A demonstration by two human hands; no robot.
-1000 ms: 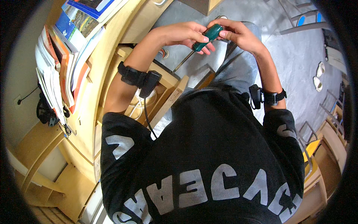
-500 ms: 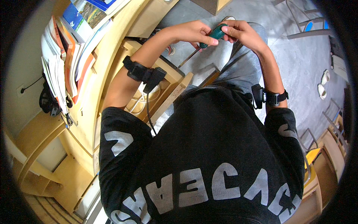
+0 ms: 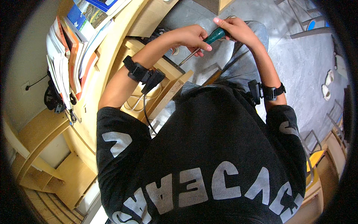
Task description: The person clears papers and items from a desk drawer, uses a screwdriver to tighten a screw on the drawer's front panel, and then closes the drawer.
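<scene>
A screwdriver [image 3: 215, 36] with a dark green handle slants down and left, its metal shaft reaching the top edge of a pulled-out wooden drawer [image 3: 168, 94]. Around the front of the handle close the fingers of my left hand [image 3: 192, 37], the thumb lying below it. My right hand [image 3: 239, 31] holds the butt end, its fingers curled under and its thumb raised along the top. What the screwdriver's tip touches is too small to make out. Pale cables [image 3: 138, 101] lie in the drawer, partly hidden by my left arm.
Books and papers [image 3: 71, 56] stand on the wooden desk [image 3: 112, 71] at the left. My jeans-clad leg [image 3: 248, 59] is under my right hand. Metal-framed chairs [image 3: 311, 33] stand at the right, and white shoes [image 3: 327, 85] lie on the grey floor [image 3: 294, 71].
My right hand has shifted slightly, its thumb now off the green handle and pointing up-left. More of the handle shows. My left hand stays on the screwdriver, a little lower.
</scene>
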